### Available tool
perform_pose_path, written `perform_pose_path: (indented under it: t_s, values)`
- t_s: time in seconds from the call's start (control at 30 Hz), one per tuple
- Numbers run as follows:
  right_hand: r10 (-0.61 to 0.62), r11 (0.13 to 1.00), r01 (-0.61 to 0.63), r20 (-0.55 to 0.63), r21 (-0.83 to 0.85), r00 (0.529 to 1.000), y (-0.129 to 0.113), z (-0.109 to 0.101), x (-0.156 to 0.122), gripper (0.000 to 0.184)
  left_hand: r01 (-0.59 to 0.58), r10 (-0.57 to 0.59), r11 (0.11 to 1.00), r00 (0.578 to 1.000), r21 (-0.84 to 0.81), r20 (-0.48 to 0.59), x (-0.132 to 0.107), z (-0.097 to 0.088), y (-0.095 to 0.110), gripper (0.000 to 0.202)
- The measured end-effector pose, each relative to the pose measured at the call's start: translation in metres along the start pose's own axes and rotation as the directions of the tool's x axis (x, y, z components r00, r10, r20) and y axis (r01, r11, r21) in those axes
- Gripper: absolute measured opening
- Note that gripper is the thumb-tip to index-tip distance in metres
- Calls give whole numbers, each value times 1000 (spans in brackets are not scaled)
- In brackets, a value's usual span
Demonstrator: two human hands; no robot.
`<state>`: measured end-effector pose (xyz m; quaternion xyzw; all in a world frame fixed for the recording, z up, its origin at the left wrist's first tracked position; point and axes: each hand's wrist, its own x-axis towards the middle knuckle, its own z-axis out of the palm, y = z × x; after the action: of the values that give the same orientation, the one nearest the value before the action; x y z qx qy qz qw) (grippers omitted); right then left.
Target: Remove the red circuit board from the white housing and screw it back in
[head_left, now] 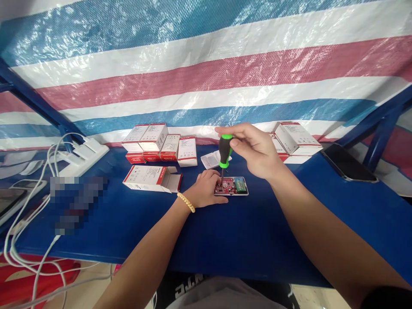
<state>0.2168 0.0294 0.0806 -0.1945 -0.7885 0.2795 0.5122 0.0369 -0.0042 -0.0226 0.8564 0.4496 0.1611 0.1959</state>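
A screwdriver [225,153] with a black and green handle stands upright in my right hand [259,148], its handle pinched between thumb and fingers. Its shaft points down onto a red circuit board [228,185] set in a small white casing. At the board's right end sits a green part [240,184]. My left hand [204,189] grips the casing's left end, with the thumb along the near edge and the fingers curled over the board. Left fingers hide part of the board around the screwdriver's tip. Just behind lies a white piece [210,160], partly behind the screwdriver.
Several red and white boxes [154,137] are stacked behind to the left. Nearer lies an opened box [148,179]. More boxes [298,139] and a black phone [349,163] are at the right. A power strip [85,156] with white cables crosses the blue table's [206,240] left side.
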Motion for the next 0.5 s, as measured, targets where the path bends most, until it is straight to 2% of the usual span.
perform_pose_path:
  t_s: [0.1,0.2,0.27,0.37,0.43,0.5]
  values:
    - [-76,986,62,-90,-153,993,3,4,1,26,-6,6,1000,1000,4,-6,0,1,-1,50]
    - [-94,970,53,-163,-239,982,2,3,1,28,0,0,1000,1000,-1,2,0,0,0,50]
    - [-47,974,25,-90,-225,995,-1,-2,0,22,5,-5,1000,1000,-3,10,0,0,0,49]
    - [19,982,-9,52,-186,998,-5,-9,0,25,3,-3,1000,1000,-7,13,0,-1,1,49]
    - [17,986,-4,82,-165,996,-4,-9,1,28,0,0,1000,1000,-11,11,0,-1,1,49]
    - [-16,982,26,52,-185,999,0,-6,1,29,5,-5,1000,1000,-13,12,0,-1,1,49]
